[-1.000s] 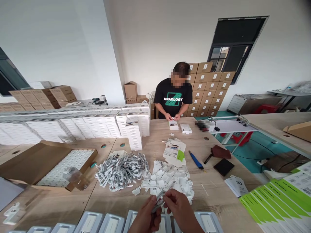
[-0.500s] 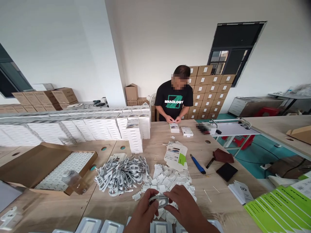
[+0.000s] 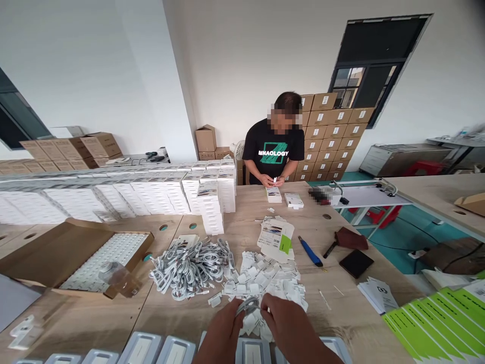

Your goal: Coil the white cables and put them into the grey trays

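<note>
- The coiled cable (image 3: 248, 305), grey, is held up above the near part of the bench (image 3: 170, 318), in front of the pile of small white pieces (image 3: 271, 278).
- Its long axis runs roughly across the view, left to right, the right end a little higher; the strands arch upward between the two ends. Which way its plugs point I cannot tell, as the fingers cover the ends.
- The left hand (image 3: 224, 323) is clamped on the left end of the coiled cable, thumb and fingers closed around it.
- The right hand (image 3: 282, 318) is at the other end, fingers bent toward the loop — whether they pinch it or only touch it, I cannot tell.
- Beyond and left of the hands lies a heap of grey cables (image 3: 193, 268), loops turned in many directions.
- Below the hands, along the near edge, stand grey-blue trays (image 3: 156, 345) in a row, each with a pale rectangular piece inside.
- Behind the white pieces lie flat printed sheets (image 3: 271, 238); to their right, a blue cutter (image 3: 310, 252) slants, its near end toward the right.
- Farther left, a clear bottle (image 3: 120, 279) stands beside an open brown carton (image 3: 76, 250).
- Across the bench a co-worker (image 3: 275, 151) holds a small white thing over a white box (image 3: 273, 195).
</note>
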Motion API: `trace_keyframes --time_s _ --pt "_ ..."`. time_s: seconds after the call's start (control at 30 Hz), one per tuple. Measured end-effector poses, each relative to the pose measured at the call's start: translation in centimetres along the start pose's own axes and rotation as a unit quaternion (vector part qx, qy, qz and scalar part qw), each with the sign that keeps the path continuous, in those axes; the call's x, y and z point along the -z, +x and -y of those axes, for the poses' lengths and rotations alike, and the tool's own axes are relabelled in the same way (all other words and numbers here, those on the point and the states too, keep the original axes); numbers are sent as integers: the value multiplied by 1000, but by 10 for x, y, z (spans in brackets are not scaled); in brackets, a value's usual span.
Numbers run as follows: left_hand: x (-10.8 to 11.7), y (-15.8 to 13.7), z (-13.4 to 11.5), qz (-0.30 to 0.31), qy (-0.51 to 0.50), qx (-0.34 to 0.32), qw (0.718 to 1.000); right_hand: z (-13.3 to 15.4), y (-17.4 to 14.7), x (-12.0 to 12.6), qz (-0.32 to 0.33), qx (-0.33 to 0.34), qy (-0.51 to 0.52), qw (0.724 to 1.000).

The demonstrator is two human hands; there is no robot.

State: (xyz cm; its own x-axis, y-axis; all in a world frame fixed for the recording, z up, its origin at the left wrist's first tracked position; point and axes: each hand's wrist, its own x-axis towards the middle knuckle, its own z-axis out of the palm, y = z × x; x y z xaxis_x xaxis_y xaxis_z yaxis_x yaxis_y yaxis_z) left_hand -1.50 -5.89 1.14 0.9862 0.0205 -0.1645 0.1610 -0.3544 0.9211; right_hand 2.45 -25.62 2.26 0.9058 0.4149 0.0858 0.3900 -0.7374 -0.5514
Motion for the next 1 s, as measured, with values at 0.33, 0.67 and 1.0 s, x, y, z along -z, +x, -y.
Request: trace_keyframes --time_s 0.33,0.67,1.0 --pt "-23 1 -10 -3 59 -8 998 14 3 -26 -30 -70 432 899" --pt "-25 2 7 62 -168 56 982 -12 2 -45 -100 -101 381 914" --pt "-37 -1 27 247 -124 112 955 -43 -37 -40 105 -110 504 850"
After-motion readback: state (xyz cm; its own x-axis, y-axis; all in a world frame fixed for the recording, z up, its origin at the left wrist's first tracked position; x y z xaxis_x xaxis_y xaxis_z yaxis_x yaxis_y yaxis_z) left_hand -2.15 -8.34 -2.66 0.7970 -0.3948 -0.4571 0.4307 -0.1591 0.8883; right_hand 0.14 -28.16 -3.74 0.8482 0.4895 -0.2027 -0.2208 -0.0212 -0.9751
